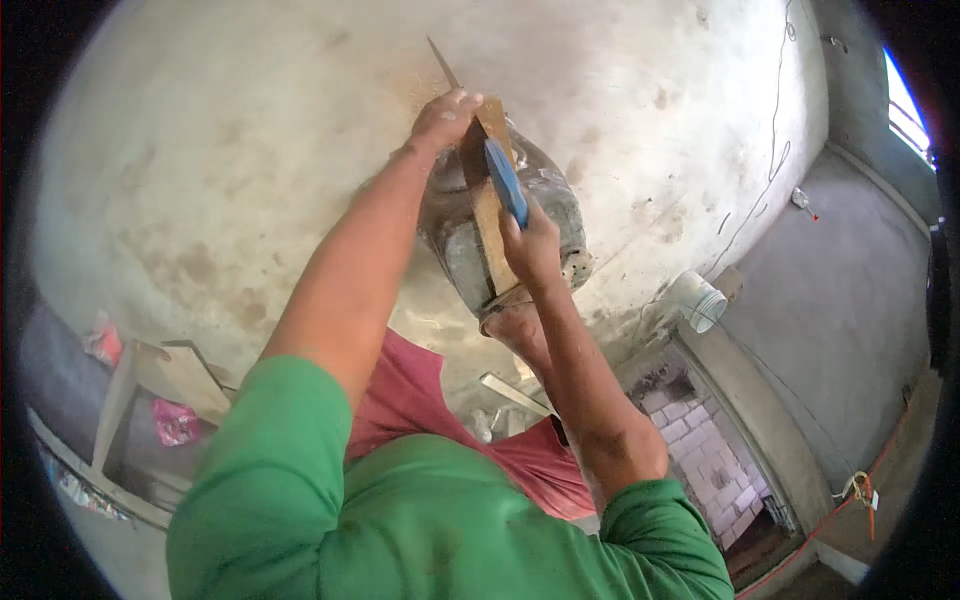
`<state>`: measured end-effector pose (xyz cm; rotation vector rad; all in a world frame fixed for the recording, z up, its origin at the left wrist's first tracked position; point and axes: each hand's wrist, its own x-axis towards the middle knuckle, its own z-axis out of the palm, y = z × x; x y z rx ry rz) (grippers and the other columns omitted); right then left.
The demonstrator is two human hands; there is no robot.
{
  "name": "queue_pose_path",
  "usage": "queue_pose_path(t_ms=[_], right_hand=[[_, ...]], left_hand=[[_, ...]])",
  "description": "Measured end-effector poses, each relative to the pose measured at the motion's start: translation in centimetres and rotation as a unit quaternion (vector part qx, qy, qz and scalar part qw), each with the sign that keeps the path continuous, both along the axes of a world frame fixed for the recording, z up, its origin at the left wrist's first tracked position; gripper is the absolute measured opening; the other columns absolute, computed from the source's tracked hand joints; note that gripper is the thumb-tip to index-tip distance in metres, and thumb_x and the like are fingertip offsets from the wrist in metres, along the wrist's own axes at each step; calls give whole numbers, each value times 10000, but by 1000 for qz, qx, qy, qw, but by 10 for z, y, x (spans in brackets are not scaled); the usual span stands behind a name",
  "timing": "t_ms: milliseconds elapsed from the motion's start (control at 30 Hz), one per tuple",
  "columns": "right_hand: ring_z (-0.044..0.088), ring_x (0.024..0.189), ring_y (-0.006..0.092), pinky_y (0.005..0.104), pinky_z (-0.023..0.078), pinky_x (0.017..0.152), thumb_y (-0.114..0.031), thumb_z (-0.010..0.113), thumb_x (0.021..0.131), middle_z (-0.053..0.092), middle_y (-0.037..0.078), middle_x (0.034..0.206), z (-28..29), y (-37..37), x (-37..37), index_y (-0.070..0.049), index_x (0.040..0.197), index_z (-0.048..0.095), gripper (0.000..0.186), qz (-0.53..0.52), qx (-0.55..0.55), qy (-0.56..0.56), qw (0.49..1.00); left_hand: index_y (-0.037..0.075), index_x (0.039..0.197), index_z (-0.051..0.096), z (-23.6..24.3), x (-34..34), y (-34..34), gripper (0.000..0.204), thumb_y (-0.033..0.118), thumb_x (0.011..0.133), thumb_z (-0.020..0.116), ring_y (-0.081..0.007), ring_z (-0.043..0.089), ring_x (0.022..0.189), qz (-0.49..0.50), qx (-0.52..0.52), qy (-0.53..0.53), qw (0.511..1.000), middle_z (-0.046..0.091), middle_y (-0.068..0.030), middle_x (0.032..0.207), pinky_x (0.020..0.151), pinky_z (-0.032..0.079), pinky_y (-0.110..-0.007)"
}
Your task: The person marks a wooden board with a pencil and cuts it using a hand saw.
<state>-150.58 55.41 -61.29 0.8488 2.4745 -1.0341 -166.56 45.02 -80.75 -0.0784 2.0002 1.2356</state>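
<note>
A wooden board (488,228) lies lengthwise across a grimy grey bucket-like container (553,205). My right hand (532,245) is wrapped around the blue handle of a handsaw (507,183). The saw's dark blade crosses the board at a slant, and its tip shows beyond my left hand. Near the board's far end, my left hand (447,117) grips the board beside the blade; some of its fingers are hidden. My foot (522,328), in a sandal, rests on the board's near end.
Around the container spreads a stained concrete floor (250,150). A white bucket (698,300) lies on its side at the right, by a ledge and a brick-paved patch (712,450). Thin wire (778,140) trails along the right. Wooden pieces (180,380) and a pink packet (176,422) are at the left.
</note>
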Motion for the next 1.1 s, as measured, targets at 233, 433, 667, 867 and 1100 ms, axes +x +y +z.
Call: queue_pose_path(t_ms=[233, 433, 667, 867, 1100], right_hand=[[666, 877, 397, 412, 512, 808, -211, 594, 902, 643, 283, 945, 105, -18, 38, -26, 1285, 597, 425, 3, -44, -102, 994], [696, 927, 244, 347, 524, 817, -109, 587, 922, 695, 208, 1011, 249, -1, 129, -16, 1335, 572, 423, 9, 12, -152, 988], [684, 709, 319, 381, 532, 672, -112, 604, 924, 652, 225, 835, 23, -7, 78, -40, 1358, 534, 445, 15, 19, -70, 997], [640, 761, 179, 324, 518, 722, -123, 584, 937, 652, 161, 854, 146, -12, 87, -32, 1324, 558, 398, 27, -3, -65, 997], [708, 969, 230, 326, 531, 837, -87, 585, 921, 707, 204, 1025, 233, -9, 114, 39, 1300, 577, 400, 9, -19, -140, 990]], left_hand=[[13, 1426, 513, -58, 7, -49, 757, 592, 939, 529, -346, 463, 1380, 13, 34, -14, 999, 516, -219, 1454, 1147, 357, -392], [-12, 1424, 506, -5, 7, -21, 779, 591, 933, 548, -333, 471, 1379, 11, -9, -10, 1000, 515, -224, 1454, 1148, 357, -377], [-11, 1394, 535, 0, -6, -9, 764, 590, 924, 567, -335, 508, 1345, 20, 31, -22, 999, 550, -233, 1411, 1132, 379, -381], [-13, 1336, 588, -18, 4, -33, 715, 569, 922, 575, -352, 524, 1323, 16, -16, 30, 999, 574, -251, 1374, 1120, 392, -382], [-21, 1327, 590, -41, 5, -30, 704, 554, 921, 574, -369, 546, 1294, 28, 25, 31, 999, 592, -257, 1345, 1089, 419, -397]])
